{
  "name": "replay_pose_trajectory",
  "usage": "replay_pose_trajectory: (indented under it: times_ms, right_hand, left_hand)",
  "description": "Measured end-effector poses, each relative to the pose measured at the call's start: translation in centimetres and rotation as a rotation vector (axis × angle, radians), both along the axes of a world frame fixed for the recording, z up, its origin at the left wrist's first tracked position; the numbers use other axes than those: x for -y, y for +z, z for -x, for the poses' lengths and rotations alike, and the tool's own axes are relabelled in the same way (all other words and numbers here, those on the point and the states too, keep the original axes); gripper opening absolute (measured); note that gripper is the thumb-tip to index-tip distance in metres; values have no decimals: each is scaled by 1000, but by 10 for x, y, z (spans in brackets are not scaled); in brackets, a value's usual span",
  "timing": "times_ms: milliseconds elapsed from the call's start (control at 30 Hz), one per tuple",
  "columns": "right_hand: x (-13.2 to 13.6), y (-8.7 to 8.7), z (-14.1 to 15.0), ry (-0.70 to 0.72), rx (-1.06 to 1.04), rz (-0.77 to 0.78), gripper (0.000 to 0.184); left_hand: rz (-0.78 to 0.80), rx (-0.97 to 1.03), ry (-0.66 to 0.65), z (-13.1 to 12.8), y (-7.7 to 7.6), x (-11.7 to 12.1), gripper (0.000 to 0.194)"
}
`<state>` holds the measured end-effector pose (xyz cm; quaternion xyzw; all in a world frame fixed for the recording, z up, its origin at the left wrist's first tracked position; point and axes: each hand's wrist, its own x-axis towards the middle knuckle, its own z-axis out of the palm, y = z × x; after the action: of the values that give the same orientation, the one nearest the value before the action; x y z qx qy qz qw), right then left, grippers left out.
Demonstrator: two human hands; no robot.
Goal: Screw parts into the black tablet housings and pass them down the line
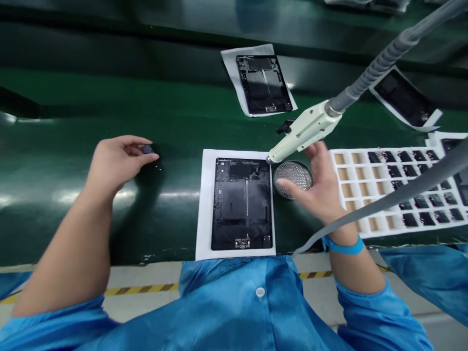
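Observation:
My left hand [119, 158] pinches a small dark block [147, 149] between thumb and fingertips, just above the green bench. My right hand [320, 187] has its thumb and fingers apart; the thumb reaches over the edge of a round metal mesh dish [293, 175]. Part of its fingers is hidden behind a pale handheld tool [305, 129] with a black lever, on a grey ribbed line. The tool's tip is at the upper right corner of an open black tablet housing [241, 204]. That housing lies on a white sheet [206, 214] between my hands.
On the right stands a white compartment tray [360, 192] with small black parts in several cells. A grey cable [387, 195] crosses over the tray and my right wrist. Farther back lie another tablet housing [263, 85] and a dark panel [404, 97], each on white sheeting.

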<state>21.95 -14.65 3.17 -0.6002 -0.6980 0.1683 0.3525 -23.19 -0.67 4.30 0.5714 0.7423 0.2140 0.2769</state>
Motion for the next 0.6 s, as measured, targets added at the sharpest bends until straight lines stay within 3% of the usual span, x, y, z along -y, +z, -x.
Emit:
replay_pose_trajectory:
  times_ms: [67,133,200,300,433,600]
  right_hand:
    - [-19,10,22,7,-182,-89,107]
    - [-34,15,38,-16,-315,-125,82]
    - [-41,18,45,-63,-388,-158,55]
    - [-42,23,42,-173,-463,-260,38]
    - [-43,27,37,-289,-580,-401,31]
    - [-50,20,43,-305,-627,-592,45]
  left_hand:
    - [-6,42,42,2,3,0,37]
    - [-23,49,64,8,5,2,33]
    - [-76,18,53,15,5,7,29]
    - [-246,-34,29,20,11,20,28]
    - [-370,54,-5,-2,27,37,25]
    - [-211,328,-181,-71,38,38,21]
